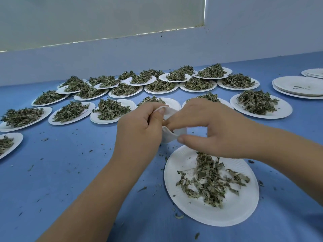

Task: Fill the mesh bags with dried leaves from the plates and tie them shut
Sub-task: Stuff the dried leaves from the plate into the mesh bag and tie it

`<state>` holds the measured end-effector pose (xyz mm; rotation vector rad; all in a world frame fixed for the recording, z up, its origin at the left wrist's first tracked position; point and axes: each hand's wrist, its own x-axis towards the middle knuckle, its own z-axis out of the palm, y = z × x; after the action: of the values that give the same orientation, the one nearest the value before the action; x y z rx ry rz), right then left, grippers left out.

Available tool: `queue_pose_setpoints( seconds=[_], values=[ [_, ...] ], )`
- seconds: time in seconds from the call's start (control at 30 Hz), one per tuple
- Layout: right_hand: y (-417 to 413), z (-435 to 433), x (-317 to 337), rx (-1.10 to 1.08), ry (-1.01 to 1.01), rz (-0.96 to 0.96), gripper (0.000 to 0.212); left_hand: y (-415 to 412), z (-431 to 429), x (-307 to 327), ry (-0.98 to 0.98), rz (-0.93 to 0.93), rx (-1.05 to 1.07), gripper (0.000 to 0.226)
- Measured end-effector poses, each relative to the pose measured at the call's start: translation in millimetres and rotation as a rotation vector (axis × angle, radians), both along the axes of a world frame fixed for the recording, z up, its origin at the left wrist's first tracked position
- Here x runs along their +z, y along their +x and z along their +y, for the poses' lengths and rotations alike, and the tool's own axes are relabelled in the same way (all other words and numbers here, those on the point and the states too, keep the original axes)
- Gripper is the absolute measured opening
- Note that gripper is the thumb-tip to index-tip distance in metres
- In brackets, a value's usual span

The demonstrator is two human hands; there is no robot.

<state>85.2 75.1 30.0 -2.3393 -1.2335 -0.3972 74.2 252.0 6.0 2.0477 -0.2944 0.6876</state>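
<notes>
Two hands meet at frame centre, over the blue table [70, 163], both on one white mesh bag [181, 132]. The left hand [139, 126] pinches the bag's upper rim between thumb and forefinger. The right hand [218, 130] pinches the lower edge with its thumb, forefinger pointing into the mouth, so the opening is spread between the two grips.

A clump of dried leaves [208, 182] trails from under the right palm down to the near plate [183, 212], lower right. Cannot tell whether the hidden fingers grip it.

Handling, judged:
- Bag: thin, limp, nearly weightless. It will collapse unless held at the rim on two opposite sides.
- Leaves: curled, brittle, grey-green shreds. Light, they crumble and scatter (crumbs already dot the table), so take them in loose pinches, not squeezed.
- Plate: white paper with a fluted rim, flimsy, likely to slide if nudged.

Heaped plates [284, 109] of the same kind fill the middle band. A stack of emptied plates [297, 84] sits upper right. Filling looks only begun, tying not yet reached.
</notes>
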Motion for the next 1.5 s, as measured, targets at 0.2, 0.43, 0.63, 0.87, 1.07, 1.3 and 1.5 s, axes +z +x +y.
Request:
queue_pose_setpoints(
  seconds=[0.2, 0.43, 0.63, 0.87, 1.07, 1.3, 1.5],
  values=[
    [0.3, -30.6, -9.0, -0.122, 0.144, 0.374, 0.017, 3.0, 1.4, -2.0, 0.046, -0.106, 0.086, 0.019],
    [-3.0, -46.2, -13.2, -0.107, -0.381, 0.616, 0.071, 7.7, 5.8, -4.2, 0.065, -0.12, 0.134, 0.02],
    [-11.1, -39.2, -17.1, -0.183, -0.414, 0.487, 0.062, 7.8, 4.4, -6.1, 0.093, -0.106, 0.135, 0.019],
    [-16.1, -29.8, -23.3, -0.293, -0.399, 0.443, 0.05, 8.1, -0.3, -9.7, 0.134, -0.14, 0.119, 0.021],
    [-19.2, -21.0, -27.7, -0.295, -0.326, 0.446, 0.031, 7.7, -4.7, -11.9, 0.226, -0.182, 0.092, 0.025],
    [-18.0, -18.7, -29.2, -0.282, -0.267, 0.472, 0.02, 8.6, -8.0, -16.4, 0.298, -0.175, 0.061, 0.028],
    [-17.6, -26.6, -12.7, -0.216, 0.143, 0.63, 0.009, 6.9, -10.5, -18.4, 0.335, -0.191, 0.04, 0.023]
  ],
)
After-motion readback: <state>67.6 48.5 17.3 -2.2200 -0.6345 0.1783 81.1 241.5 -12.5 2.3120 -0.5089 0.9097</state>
